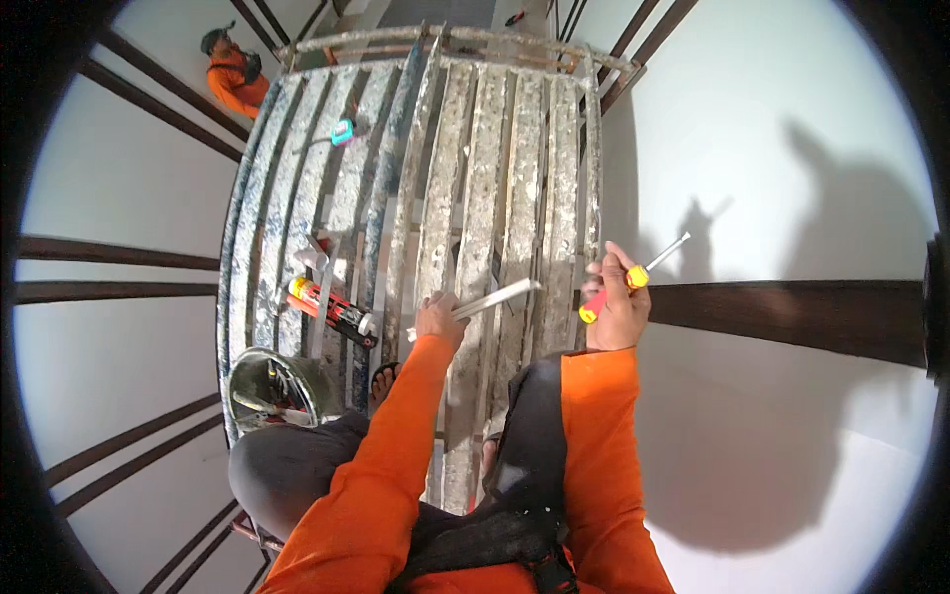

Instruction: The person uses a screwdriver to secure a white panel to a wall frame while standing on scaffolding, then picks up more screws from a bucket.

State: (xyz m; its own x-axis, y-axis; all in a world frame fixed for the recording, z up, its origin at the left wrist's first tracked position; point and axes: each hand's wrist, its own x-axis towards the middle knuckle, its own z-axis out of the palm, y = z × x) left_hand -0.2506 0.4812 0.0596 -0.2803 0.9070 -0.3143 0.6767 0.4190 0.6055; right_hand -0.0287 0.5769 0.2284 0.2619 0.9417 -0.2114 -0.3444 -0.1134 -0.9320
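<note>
My left hand [438, 318] is closed around a narrow white strip [503, 295], which slants up to the right just above the slats. Its exact kind I cannot make out. In my right hand [623, 319] is a screwdriver [637, 276] with a red and yellow handle, its metal shaft pointing up and right toward the white wall. The tip looks apart from the wall, over its shadow. Left of my left hand, a caulking gun [346, 315] with a cartridge in it lies on the slats.
I sit on a paint-spattered scaffold platform [482, 148] of slats with gaps. A bucket of tools [319, 381] stands by my left knee. Farther off lies a teal tape measure [342, 132]. A brown beam [782, 315] runs along the right wall. Another person [235, 79] stands beyond, far left.
</note>
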